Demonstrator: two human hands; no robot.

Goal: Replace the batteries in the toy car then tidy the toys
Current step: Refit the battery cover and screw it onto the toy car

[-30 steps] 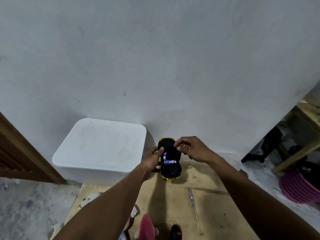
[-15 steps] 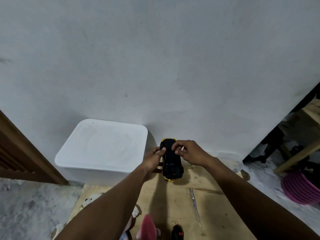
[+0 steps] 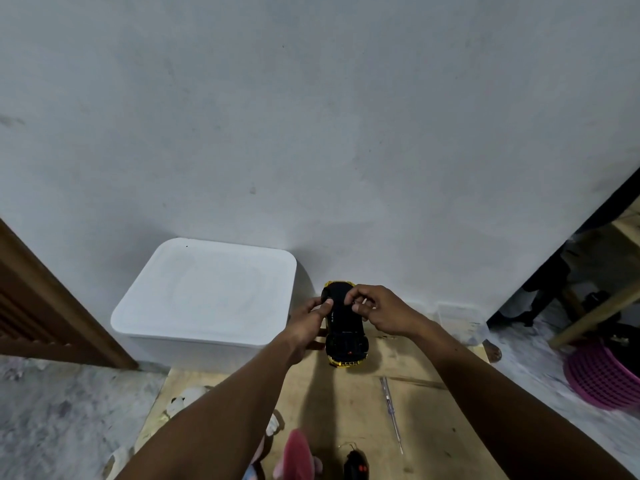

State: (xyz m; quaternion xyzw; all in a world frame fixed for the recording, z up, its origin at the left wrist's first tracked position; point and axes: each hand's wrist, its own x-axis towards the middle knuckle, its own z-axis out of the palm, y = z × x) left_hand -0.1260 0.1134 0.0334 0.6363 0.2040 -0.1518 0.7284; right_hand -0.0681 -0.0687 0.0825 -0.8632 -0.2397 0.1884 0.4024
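Your left hand and right hand are bare, and so are your left forearm and right forearm.

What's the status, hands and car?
Left hand grips the upturned black-and-yellow toy car. Right hand pinches at its underside. Nothing obstructs.

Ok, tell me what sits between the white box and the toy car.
In the head view, the left hand, gripping the toy car, lies between it and the white box.
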